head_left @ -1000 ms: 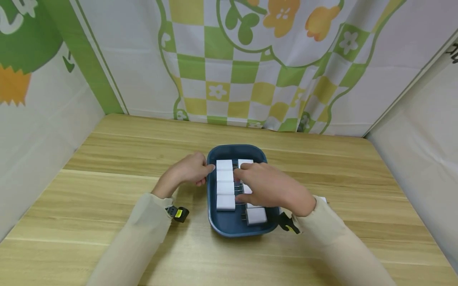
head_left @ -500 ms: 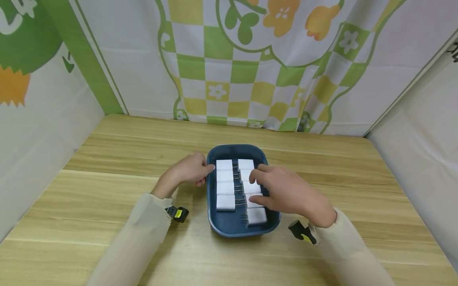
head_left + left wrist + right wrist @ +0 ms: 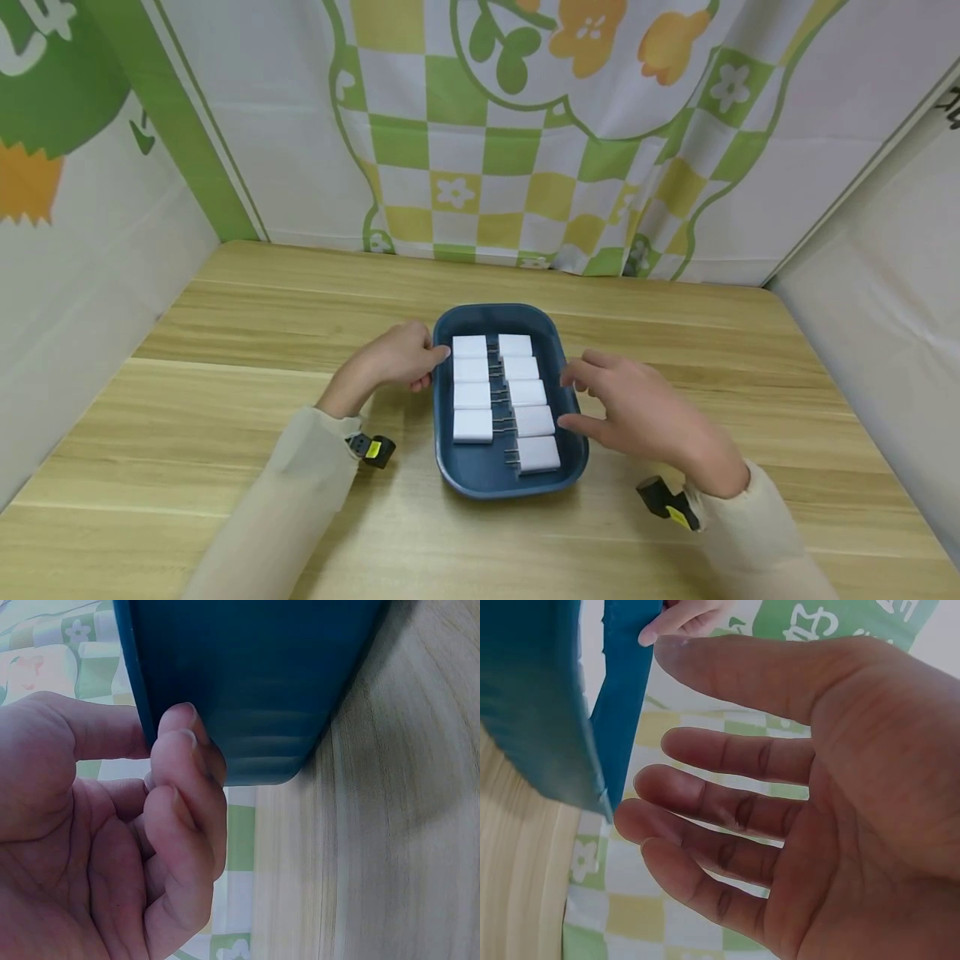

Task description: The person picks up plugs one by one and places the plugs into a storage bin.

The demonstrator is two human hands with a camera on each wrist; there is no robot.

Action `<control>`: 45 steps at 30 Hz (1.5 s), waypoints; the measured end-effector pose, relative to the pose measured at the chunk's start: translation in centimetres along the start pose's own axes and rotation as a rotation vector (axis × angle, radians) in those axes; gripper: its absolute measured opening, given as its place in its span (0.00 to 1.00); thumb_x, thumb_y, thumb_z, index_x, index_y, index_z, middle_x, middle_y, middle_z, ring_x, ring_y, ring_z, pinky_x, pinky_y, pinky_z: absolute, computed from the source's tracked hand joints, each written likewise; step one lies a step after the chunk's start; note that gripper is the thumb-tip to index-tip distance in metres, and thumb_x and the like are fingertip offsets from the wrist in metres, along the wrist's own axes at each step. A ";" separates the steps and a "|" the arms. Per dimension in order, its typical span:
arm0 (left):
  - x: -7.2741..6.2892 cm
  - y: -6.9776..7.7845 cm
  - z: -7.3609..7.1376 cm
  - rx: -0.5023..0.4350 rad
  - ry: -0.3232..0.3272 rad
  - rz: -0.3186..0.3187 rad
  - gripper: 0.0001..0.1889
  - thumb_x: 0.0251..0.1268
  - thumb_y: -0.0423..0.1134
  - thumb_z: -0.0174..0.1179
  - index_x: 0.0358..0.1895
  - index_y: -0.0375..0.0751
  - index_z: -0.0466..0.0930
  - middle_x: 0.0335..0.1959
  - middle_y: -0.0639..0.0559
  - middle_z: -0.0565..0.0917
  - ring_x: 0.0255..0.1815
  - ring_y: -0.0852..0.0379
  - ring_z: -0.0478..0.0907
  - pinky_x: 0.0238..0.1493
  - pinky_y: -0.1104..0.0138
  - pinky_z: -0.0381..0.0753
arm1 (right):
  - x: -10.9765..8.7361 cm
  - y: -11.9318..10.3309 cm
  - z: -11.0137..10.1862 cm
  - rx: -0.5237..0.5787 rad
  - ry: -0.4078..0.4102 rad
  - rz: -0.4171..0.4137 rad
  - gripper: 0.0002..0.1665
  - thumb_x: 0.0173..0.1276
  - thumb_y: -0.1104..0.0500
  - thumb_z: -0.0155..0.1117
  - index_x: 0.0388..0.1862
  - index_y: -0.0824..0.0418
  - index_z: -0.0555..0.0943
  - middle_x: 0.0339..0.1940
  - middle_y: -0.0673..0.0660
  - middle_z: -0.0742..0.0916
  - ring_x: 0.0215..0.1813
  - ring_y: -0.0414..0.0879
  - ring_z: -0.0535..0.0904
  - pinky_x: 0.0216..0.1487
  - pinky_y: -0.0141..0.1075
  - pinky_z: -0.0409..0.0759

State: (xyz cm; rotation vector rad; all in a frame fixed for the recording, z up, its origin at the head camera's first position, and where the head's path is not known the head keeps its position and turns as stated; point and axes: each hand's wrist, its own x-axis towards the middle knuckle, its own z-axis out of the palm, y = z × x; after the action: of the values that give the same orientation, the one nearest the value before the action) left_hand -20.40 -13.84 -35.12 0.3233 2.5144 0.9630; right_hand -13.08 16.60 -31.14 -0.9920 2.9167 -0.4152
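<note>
A dark blue rectangular tray with rounded corners (image 3: 472, 481) stands on the table in the head view. Inside lie white plug adapters in two columns, with metal prongs facing the gap between them. The left column's adapters (image 3: 472, 426) sit evenly; the right column's (image 3: 538, 454) step outward toward the near end. My left hand (image 3: 401, 357) pinches the tray's left rim, thumb over the edge; in the left wrist view its fingers (image 3: 184, 825) curl against the outer wall. Beside the right rim hovers my right hand (image 3: 637, 408), fingers spread and palm holding nothing in the right wrist view.
The wooden table (image 3: 247, 467) surrounds the tray. A patterned curtain (image 3: 510, 167) hangs along the back edge, and white cloth walls (image 3: 885, 317) close off both sides.
My right hand has lifted from the right column of adapters and drawn right, out past the tray's rim, uncovering that column. My left hand and the tray have stayed put.
</note>
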 end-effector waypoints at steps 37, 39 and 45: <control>0.0 -0.2 0.1 0.007 0.002 0.017 0.24 0.79 0.39 0.51 0.19 0.37 0.79 0.13 0.51 0.77 0.15 0.56 0.73 0.22 0.69 0.68 | -3.9 7.0 0.3 0.001 -0.097 0.207 0.25 0.61 0.53 0.78 0.51 0.64 0.81 0.44 0.60 0.84 0.43 0.56 0.82 0.44 0.52 0.80; 0.0 -0.1 0.0 0.007 0.004 0.019 0.24 0.79 0.39 0.51 0.19 0.37 0.79 0.13 0.50 0.77 0.15 0.56 0.73 0.22 0.69 0.69 | -4.0 7.5 0.4 0.018 -0.118 0.215 0.25 0.61 0.52 0.78 0.52 0.64 0.81 0.45 0.61 0.84 0.45 0.57 0.82 0.45 0.52 0.80; 0.0 0.0 0.0 0.012 0.005 0.021 0.23 0.79 0.39 0.51 0.20 0.37 0.79 0.14 0.50 0.78 0.16 0.55 0.75 0.22 0.69 0.69 | -4.1 8.4 0.5 0.038 -0.161 0.239 0.31 0.56 0.51 0.81 0.53 0.64 0.81 0.46 0.62 0.84 0.47 0.60 0.81 0.46 0.55 0.79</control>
State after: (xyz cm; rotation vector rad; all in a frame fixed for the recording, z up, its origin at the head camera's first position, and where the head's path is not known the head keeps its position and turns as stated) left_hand -20.40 -13.87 -35.10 0.3517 2.5272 0.9582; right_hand -14.74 25.33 -34.06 -0.6291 2.8227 -0.3592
